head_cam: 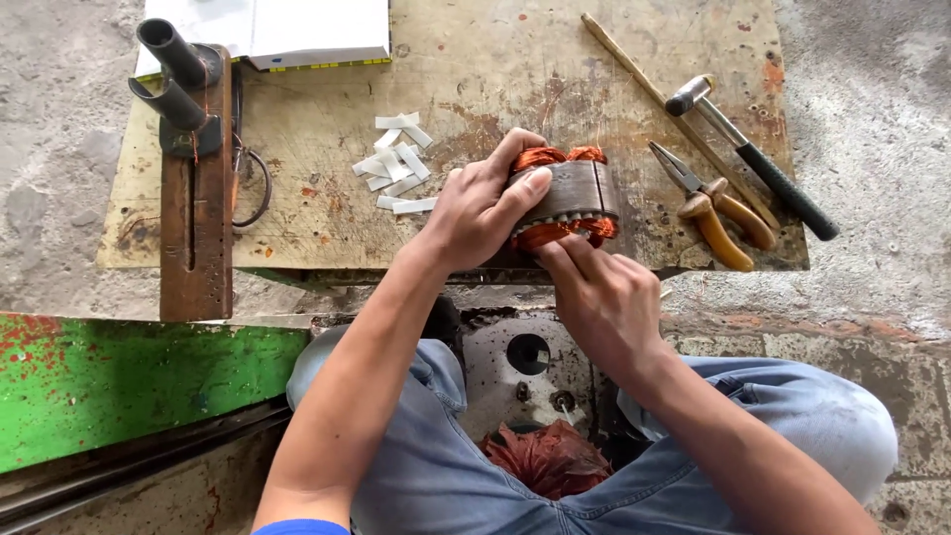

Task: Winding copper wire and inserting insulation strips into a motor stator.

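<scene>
1. Motor stator (573, 193): a squat steel ring, grey and dull, with fine ribbing along its lower edge.
2. Windings: orange-copper wire bunched at both open ends of the stator, showing above its top rim and below its bottom rim.
3. Pose: lying on its side, curved outer wall facing up.
4. Place: on the worn wooden board (475, 69), at the board's near edge, right of its middle.
5. State: gripped on its left flank by the left hand (475, 213), thumb laid across the outer wall; the right hand (604, 297) touches the lower winding from beneath.
</scene>
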